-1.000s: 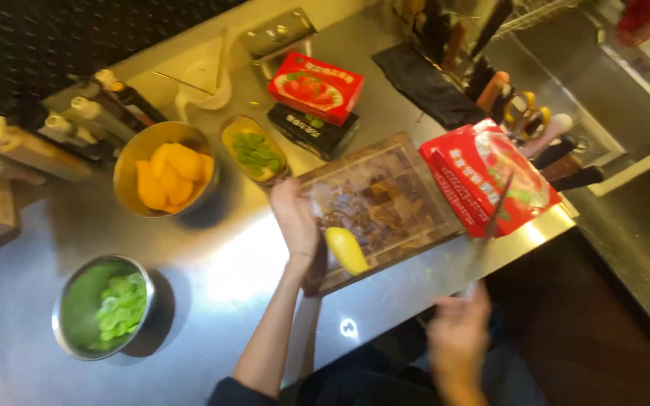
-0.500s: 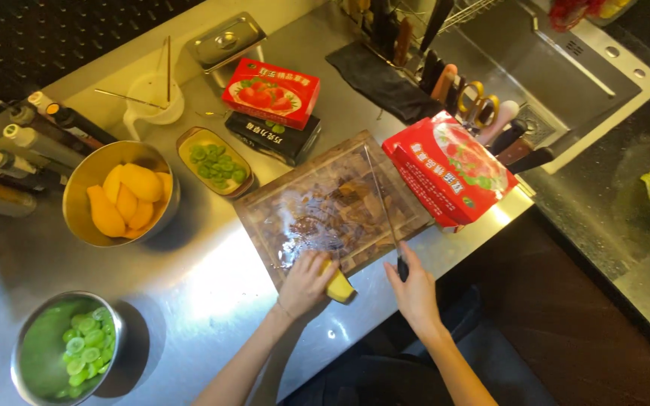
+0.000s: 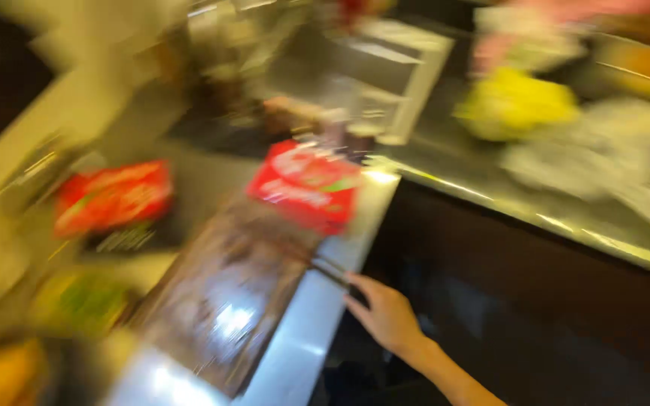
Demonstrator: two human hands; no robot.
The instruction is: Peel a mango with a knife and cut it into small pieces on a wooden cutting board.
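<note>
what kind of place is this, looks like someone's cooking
Most likely a kitchen, though the view is badly blurred. A steel counter carries a dark cutting board and red food packets, with a sink beyond. The right hand rests at the counter's edge by the board.

Through the blur I count two red packages, one [image 3: 112, 197] further back on the steel counter [image 3: 317, 316] and one [image 3: 306, 184] near its edge; one dark cutting board [image 3: 220, 301]; one hand [image 3: 385, 316]; one yellow bag [image 3: 517, 105].
</note>
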